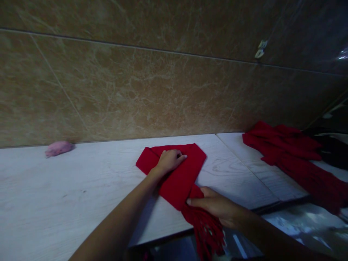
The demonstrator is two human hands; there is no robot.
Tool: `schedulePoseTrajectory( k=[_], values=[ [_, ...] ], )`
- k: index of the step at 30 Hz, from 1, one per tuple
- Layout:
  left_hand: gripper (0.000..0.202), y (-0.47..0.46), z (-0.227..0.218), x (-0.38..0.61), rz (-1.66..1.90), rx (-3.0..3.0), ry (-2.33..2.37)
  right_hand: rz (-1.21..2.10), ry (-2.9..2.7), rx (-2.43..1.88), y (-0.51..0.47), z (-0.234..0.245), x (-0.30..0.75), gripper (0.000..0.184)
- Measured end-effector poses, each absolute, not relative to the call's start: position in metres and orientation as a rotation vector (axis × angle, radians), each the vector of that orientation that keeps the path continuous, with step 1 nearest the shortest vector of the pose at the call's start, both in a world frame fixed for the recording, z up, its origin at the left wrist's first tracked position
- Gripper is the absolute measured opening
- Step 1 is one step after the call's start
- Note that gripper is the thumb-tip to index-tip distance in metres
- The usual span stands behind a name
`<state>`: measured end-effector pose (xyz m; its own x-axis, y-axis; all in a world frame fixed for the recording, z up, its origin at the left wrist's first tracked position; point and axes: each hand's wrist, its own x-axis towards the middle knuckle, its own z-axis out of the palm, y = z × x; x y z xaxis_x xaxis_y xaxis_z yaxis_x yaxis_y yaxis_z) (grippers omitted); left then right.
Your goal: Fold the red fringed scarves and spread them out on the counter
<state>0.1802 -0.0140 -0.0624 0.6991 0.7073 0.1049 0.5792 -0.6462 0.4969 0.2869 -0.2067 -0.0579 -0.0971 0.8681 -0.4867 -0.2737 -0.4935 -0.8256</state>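
A red fringed scarf (187, 166) lies partly folded on the pale wooden tabletop (81, 188), its fringe hanging over the near edge. My left hand (170, 160) rests on top of the folded part with the fingers curled, pressing it down. My right hand (214, 204) is closed on the scarf's lower end, just above the fringe (208, 232).
A second red scarf (293, 156) lies bunched at the right, with dark cloth (335, 150) behind it. A small pink object (58, 148) sits at the back left against the brown marbled wall (152, 83). The table's near edge runs below my hands.
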Motion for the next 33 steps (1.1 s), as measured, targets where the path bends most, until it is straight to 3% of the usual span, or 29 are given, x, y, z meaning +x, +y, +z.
schedulePoseTrajectory(
  k=[7, 13, 24, 29, 33],
  values=[
    [0.038, -0.02, -0.048, 0.179, 0.455, 2.32, 0.925, 1.739, -0.684, -1.446, -0.21, -0.066, 0.283, 0.031],
    [0.036, -0.063, -0.034, 0.122, 0.49, 2.084, 0.801, 1.73, -0.665, -1.432, -0.21, -0.056, 0.28, 0.026],
    [0.044, -0.097, -0.056, 0.053, 0.22, 1.746, 1.068, 1.777, -0.64, -1.407, -0.209, -0.05, 0.279, 0.025],
    [0.039, -0.091, -0.052, 0.063, 0.475, 1.902, 1.046, 1.789, -0.631, -1.48, -0.208, -0.042, 0.278, 0.02],
    [0.042, -0.089, -0.059, 0.065, 0.436, 1.866, 1.038, 1.797, -0.615, -1.473, -0.215, -0.042, 0.272, 0.02]
  ],
)
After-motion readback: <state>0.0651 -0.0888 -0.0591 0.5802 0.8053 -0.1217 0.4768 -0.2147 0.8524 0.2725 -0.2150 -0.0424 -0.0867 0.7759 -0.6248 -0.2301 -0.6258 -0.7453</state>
